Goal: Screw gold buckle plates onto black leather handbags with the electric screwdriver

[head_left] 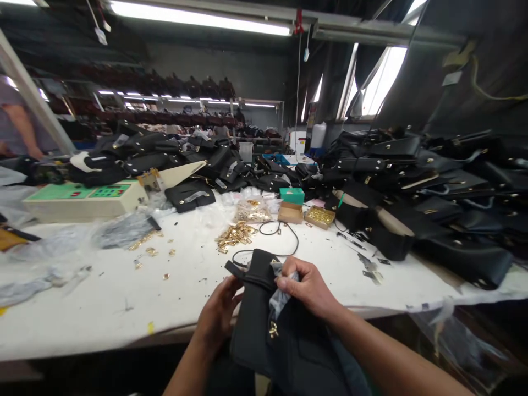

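Note:
A black bag (258, 319) with gold hardware leans at the table's front edge, close to the camera. Fingers bent, my left hand (218, 311) holds the bag's left side near a short black strap (234, 269). Crumpled clear plastic wrap (279, 300) hangs over the front of the bag, and my right hand (307, 283) is closed on its upper part. Below the plastic, a small gold fitting (273, 330) shows on the bag. A thin black cord (297, 242) lies curled on the white table (185, 291) behind the bag.
Gold hardware (236, 235) lies in a pile mid-table, beside an open box of gold pieces (319, 216). A green-topped machine (88, 201) stands left. Black bags (457, 236) are heaped right and behind. Metal tools (369, 267) lie right of centre. A person's arm (25, 129) shows far left.

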### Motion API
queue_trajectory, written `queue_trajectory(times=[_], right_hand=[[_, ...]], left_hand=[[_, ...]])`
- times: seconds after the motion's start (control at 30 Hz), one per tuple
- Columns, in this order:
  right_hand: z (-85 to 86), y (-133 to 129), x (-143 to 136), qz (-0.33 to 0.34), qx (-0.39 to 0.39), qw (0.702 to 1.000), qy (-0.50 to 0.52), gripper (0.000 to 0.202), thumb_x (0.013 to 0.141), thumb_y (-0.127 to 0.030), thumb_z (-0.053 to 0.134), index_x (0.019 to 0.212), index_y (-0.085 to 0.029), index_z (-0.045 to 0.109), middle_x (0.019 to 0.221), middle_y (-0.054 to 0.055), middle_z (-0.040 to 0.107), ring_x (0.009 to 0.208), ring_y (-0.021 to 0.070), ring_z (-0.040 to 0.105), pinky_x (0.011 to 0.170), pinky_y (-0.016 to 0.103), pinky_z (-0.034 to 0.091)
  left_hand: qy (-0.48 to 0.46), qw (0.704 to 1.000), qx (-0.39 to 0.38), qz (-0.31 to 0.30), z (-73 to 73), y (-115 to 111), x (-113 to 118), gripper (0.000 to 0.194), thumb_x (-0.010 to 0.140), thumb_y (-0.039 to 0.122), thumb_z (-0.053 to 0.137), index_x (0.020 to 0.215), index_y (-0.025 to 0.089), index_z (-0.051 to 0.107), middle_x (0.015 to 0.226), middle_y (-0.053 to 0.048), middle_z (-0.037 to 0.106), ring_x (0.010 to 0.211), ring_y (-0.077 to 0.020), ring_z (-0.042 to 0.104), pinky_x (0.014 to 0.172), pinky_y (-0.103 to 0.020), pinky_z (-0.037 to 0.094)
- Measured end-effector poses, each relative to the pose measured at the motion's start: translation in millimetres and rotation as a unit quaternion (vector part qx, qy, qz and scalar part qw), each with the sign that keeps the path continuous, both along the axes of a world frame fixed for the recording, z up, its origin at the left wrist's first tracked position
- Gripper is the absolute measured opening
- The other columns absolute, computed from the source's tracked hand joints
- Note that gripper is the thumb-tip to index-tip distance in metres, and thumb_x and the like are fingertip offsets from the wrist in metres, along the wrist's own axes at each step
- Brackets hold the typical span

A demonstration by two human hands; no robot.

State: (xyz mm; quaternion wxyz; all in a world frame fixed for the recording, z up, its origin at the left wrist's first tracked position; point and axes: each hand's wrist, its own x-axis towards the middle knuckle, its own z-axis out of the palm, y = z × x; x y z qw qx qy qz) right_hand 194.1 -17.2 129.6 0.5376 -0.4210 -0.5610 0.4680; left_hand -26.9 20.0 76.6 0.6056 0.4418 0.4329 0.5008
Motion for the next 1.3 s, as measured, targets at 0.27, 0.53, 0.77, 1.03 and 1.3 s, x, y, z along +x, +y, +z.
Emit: queue_trajectory(times=[0.27, 0.53, 0.77, 1.03, 1.3], right_hand=[[-5.3, -40.0, 12.9, -0.018, -0.066, 0.988, 0.138, 0.060, 0.068, -0.071, 0.074, 0.060, -0.023, 0.039, 0.064, 0.001, 0.050, 0.063, 0.0163, 0.049, 0.067, 0.032, 0.048], [-33.1, -33.3, 23.3, 0.096, -0.075, 0.983, 0.139, 0.059, 0.073, -0.080, 0.062, 0.063, -0.022, 0.051, 0.060, -0.001, 0.047, 0.061, 0.0154, 0.045, 0.063, 0.030, 0.043], [-61.1, -10.8, 36.5, 0.144, -0.117, 0.983, 0.009, 0.050, 0.079, -0.066, 0.070, 0.086, -0.016, 0.072, 0.081, 0.003, 0.068, 0.078, 0.0186, 0.062, 0.076, 0.033, 0.049], [-24.9, -27.6, 49.8, 0.006, 0.128, 0.976, -0.174, 0.026, 0.088, -0.033, 0.071, 0.113, -0.025, 0.076, 0.110, 0.007, 0.073, 0.098, 0.0207, 0.068, 0.089, 0.035, 0.052], [-37.9, -26.6, 42.4, 0.049, 0.056, 0.971, -0.228, 0.022, 0.087, -0.025, 0.070, 0.108, -0.025, 0.077, 0.105, 0.003, 0.076, 0.097, 0.0198, 0.069, 0.088, 0.032, 0.052]], left_hand=[[0.148, 0.962, 0.226, -0.026, 48.5, -60.5, 39.9, 0.064, 0.091, 0.044, 0.062, 0.150, 0.021, 0.046, 0.157, -0.009, 0.045, 0.150, -0.0304, 0.032, 0.124, -0.045, 0.024], [0.412, 0.752, 0.512, -0.037, 90.9, -79.0, 61.4, 0.024, 0.094, 0.032, 0.061, 0.116, 0.024, 0.067, 0.115, -0.005, 0.073, 0.115, -0.0238, 0.062, 0.119, -0.050, 0.029], [0.514, 0.772, 0.367, -0.074, 47.3, -76.7, 66.6, 0.031, 0.098, 0.042, 0.053, 0.076, 0.022, 0.062, 0.074, 0.000, 0.066, 0.076, -0.0187, 0.059, 0.076, -0.033, 0.042], [0.558, 0.783, 0.250, -0.111, 27.1, -63.4, 64.7, 0.035, 0.098, 0.046, 0.048, 0.076, 0.022, 0.061, 0.075, 0.000, 0.066, 0.071, -0.0174, 0.060, 0.065, -0.028, 0.038], [0.572, 0.752, 0.310, -0.110, 7.3, -59.6, 65.7, 0.028, 0.100, 0.041, 0.049, 0.090, 0.023, 0.068, 0.087, -0.002, 0.072, 0.080, -0.0197, 0.064, 0.075, -0.031, 0.042]])
